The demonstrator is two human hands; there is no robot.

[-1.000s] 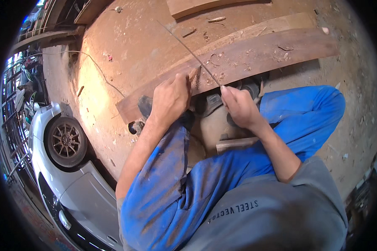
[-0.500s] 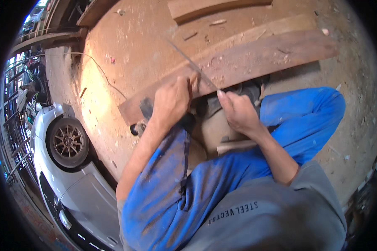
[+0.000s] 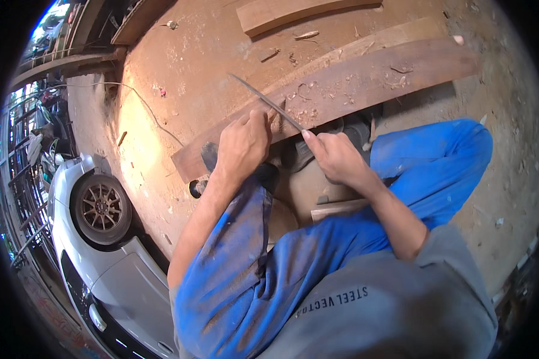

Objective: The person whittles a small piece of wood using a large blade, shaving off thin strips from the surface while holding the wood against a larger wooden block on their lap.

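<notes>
A long, narrow grey metal tool that looks like a file (image 3: 260,96) slants over the brown plank (image 3: 365,78), its tapered tip toward the far left. My right hand (image 3: 338,157) is closed on its near end, with the thumb laid along it. My left hand (image 3: 244,143) is closed at the plank's near edge, gripping a small brown wood piece (image 3: 278,109) that touches or lies just under the tool. Most of that piece is hidden by the fingers. Curled wood shavings (image 3: 305,99) are scattered on the plank.
A thick wooden board (image 3: 299,15) lies at the far side, beside loose wood chips (image 3: 306,36). My folded legs in blue trousers (image 3: 431,158) flank the work, feet under the plank. A silver car (image 3: 111,257) stands at left. A thin cable (image 3: 144,105) runs across the floor.
My right hand has moved slightly left and away from me, and the tool has slid a little across the wood piece. My left hand has barely moved.
</notes>
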